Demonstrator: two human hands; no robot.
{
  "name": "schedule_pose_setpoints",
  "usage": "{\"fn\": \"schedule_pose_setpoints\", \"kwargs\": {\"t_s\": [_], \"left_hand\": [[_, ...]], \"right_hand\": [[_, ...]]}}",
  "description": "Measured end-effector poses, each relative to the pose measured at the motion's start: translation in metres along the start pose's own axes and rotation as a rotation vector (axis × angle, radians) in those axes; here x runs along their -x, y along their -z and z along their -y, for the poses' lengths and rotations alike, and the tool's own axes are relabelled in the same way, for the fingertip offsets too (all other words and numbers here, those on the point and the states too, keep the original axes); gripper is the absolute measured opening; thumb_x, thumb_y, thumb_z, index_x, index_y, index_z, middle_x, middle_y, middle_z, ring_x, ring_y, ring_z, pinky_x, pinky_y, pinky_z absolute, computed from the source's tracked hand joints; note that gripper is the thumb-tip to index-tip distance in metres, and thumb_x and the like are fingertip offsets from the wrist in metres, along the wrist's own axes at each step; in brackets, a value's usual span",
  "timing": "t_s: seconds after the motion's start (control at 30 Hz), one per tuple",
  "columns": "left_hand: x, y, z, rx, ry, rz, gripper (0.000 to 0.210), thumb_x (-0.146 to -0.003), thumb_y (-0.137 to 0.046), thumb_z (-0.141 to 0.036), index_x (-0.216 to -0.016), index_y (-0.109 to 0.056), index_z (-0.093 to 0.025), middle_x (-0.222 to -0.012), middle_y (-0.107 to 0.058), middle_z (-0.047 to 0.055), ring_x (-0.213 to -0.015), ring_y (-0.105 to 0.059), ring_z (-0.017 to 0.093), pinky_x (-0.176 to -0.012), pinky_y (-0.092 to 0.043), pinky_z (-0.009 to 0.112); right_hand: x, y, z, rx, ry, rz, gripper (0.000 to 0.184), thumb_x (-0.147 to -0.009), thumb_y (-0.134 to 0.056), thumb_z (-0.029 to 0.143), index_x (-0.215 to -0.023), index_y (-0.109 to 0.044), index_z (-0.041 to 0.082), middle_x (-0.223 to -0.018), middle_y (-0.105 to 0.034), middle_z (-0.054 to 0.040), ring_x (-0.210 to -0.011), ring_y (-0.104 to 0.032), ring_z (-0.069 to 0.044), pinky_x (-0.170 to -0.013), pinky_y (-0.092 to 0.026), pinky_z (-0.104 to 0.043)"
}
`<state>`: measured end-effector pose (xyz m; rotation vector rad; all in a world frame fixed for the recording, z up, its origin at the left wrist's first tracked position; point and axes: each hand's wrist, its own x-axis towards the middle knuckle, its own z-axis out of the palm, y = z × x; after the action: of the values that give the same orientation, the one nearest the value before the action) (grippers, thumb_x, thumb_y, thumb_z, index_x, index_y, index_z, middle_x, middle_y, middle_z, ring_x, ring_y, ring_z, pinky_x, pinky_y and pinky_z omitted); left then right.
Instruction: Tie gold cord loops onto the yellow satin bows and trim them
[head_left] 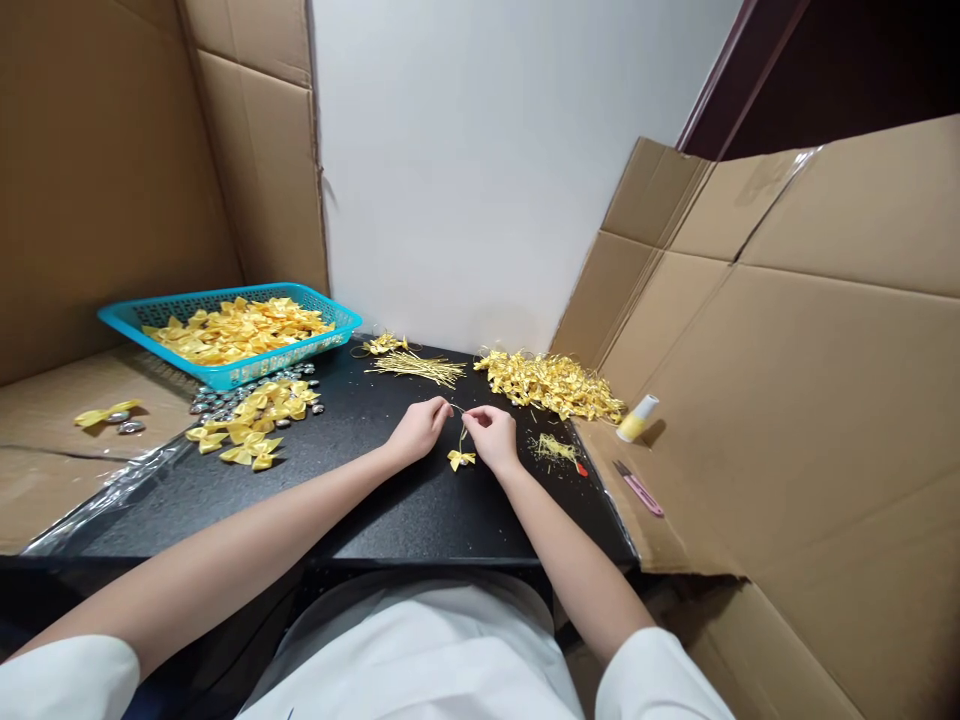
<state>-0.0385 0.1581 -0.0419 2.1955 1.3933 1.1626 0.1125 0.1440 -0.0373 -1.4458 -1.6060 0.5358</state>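
Note:
Over the middle of the black table [405, 510], my left hand [421, 428] and my right hand [491, 436] face each other a short way apart. Both are closed in a pinch on a thin gold cord [458, 407], which stretches between the fingertips. From the cord a small yellow ribbon bow [460, 459] hangs just below, between the two hands. Whether the bow touches the tabletop I cannot tell. A bundle of loose gold cords [420, 368] lies a little beyond my left hand.
At the left stands a blue basket [225, 377] full of yellow bows, with loose bows [255, 425] and silvery beads [214, 403] before it. Right of centre lies a heap of corded bows [551, 382]. Cord clippings [555, 447], a spool [637, 418] and pink thread snips [640, 488] lie rightward. Cardboard walls [810, 400] flank the table.

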Motion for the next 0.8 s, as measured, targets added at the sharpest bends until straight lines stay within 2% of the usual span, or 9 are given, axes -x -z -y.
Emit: {"fn": "schedule_pose_setpoints", "kwargs": {"t_s": [0.1, 0.3, 0.53, 0.63, 0.8], "left_hand": [[0.0014, -0.0019, -0.0022, 0.136, 0.07, -0.068, 0.03, -0.09, -0.038, -0.039, -0.076, -0.057, -0.019, -0.064, -0.06, 0.001, -0.063, -0.057, 0.017, -0.062, -0.043, 0.027], [0.0046, -0.003, -0.0077, 0.327, 0.095, -0.048, 0.029, -0.088, -0.044, -0.042, -0.074, -0.053, -0.018, -0.063, -0.059, -0.001, -0.054, -0.05, 0.013, -0.056, -0.041, 0.025], [0.0066, -0.002, -0.0096, 0.268, 0.043, -0.074, 0.025, -0.084, -0.051, -0.04, -0.074, -0.058, -0.017, -0.063, -0.062, 0.0, -0.058, -0.053, 0.014, -0.057, -0.041, 0.025], [0.0068, -0.0029, -0.0074, 0.295, 0.057, -0.073, 0.023, -0.08, -0.057, -0.039, -0.073, -0.06, -0.017, -0.064, -0.064, 0.001, -0.058, -0.056, 0.014, -0.056, -0.043, 0.025], [0.0036, -0.0071, -0.0011, 0.502, 0.16, -0.117, 0.025, -0.071, -0.067, -0.041, -0.073, -0.061, -0.017, -0.065, -0.067, 0.002, -0.063, -0.065, 0.017, -0.062, -0.05, 0.028]], "right_hand": [[-0.0016, -0.0055, -0.0042, -0.129, -0.057, 0.004, 0.015, -0.076, -0.062, 0.027, -0.08, -0.07, 0.016, -0.076, -0.072, -0.004, -0.072, -0.067, -0.016, -0.068, -0.052, -0.022], [-0.0006, -0.0059, -0.0026, -0.154, -0.084, 0.004, 0.014, -0.08, -0.056, 0.026, -0.083, -0.065, 0.015, -0.08, -0.072, -0.0051, -0.07, -0.068, -0.015, -0.065, -0.054, -0.022], [0.0036, -0.0039, -0.0003, -0.208, -0.025, -0.034, 0.005, -0.078, -0.056, 0.022, -0.077, -0.058, 0.018, -0.075, -0.069, -0.0034, -0.064, -0.067, -0.015, -0.063, -0.053, -0.022], [0.0036, -0.0034, -0.0022, -0.235, 0.009, -0.073, 0.004, -0.075, -0.058, 0.02, -0.073, -0.056, 0.018, -0.07, -0.066, -0.0019, -0.063, -0.066, -0.014, -0.062, -0.052, -0.022], [0.0017, -0.0017, -0.0047, -0.312, 0.05, -0.206, 0.006, -0.071, -0.06, 0.023, -0.07, -0.055, 0.019, -0.066, -0.063, 0.0007, -0.06, -0.062, -0.014, -0.063, -0.051, -0.025]]}}
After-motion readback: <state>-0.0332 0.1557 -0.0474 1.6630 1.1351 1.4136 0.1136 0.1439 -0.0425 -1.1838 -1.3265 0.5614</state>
